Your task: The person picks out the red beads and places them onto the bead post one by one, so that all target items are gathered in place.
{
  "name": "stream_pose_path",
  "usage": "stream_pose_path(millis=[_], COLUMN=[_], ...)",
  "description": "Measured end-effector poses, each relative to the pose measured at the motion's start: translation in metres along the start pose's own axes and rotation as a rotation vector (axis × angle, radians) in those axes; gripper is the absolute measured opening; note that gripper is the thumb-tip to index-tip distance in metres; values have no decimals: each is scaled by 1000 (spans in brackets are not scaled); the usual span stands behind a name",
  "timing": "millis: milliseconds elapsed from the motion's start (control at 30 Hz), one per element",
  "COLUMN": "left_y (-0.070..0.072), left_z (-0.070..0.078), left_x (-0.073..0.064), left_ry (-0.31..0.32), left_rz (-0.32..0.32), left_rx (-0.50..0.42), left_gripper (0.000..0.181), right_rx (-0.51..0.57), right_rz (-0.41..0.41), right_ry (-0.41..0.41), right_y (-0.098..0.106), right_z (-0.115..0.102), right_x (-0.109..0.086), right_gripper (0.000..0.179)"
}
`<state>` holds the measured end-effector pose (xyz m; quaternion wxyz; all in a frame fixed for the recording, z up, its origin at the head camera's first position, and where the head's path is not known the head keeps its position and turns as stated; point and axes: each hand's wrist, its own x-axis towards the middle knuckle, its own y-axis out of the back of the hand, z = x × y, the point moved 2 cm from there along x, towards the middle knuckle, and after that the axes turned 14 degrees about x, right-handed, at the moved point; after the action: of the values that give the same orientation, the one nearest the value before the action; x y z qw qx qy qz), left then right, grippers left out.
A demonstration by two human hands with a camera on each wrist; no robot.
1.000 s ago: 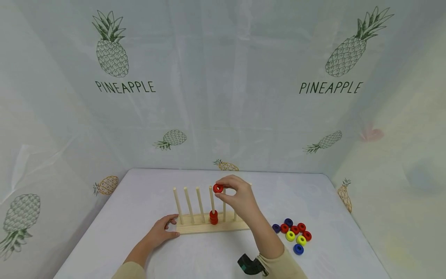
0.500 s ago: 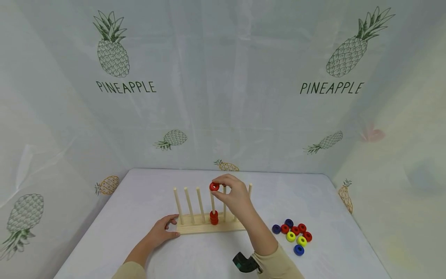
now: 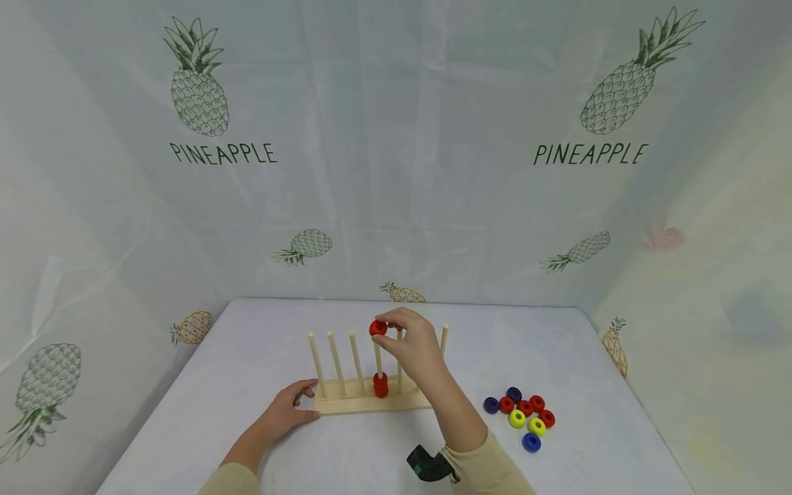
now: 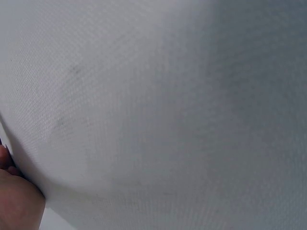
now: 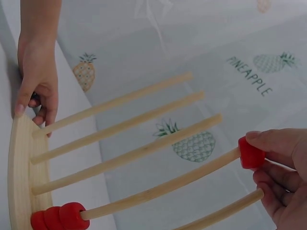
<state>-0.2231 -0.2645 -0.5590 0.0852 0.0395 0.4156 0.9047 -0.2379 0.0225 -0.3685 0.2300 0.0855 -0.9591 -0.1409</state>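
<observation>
My right hand (image 3: 416, 347) pinches a red ring (image 3: 378, 328) between thumb and fingers at the top of a wooden peg (image 3: 379, 360). In the right wrist view this ring (image 5: 251, 153) sits at the peg's tip. Three red rings (image 5: 59, 216) are stacked at the foot of that same peg. The pegs stand in a pale wooden base (image 3: 371, 405). At its left end, my left hand (image 3: 288, 411) grips the base between thumb and fingers. My right hand partly hides the pegs on the right. The left wrist view shows mostly cloth and a bit of the hand (image 4: 19, 203).
Right of the pegboard lies a loose group of rings: red ones (image 3: 537, 403), yellow ones (image 3: 517, 419) and blue ones (image 3: 531, 442). Several bare pegs (image 3: 337, 364) rise to the left of the ringed peg. A cloth printed with pineapples (image 3: 396, 172) hangs behind the white table (image 3: 346, 454).
My right hand has moved slightly left with the red ring, which has gone from beside the peg to its top and tipped flatter. My left hand has kept its place.
</observation>
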Motion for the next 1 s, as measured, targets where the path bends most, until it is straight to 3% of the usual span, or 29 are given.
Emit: stream_pose_path(millis=[633,1000], left_y=[0,0], left_z=[-1,-1], left_x=[2,1], left_ry=[-2,-15], left_rz=[5,3], left_rx=[10,19], left_gripper=[67,67], right_rx=[-18,-23], right_rz=[-27,-24], right_ry=[-72,-48], right_y=[0,-1], right_z=[-1,-1], right_x=[5,5], right_gripper=[27,28])
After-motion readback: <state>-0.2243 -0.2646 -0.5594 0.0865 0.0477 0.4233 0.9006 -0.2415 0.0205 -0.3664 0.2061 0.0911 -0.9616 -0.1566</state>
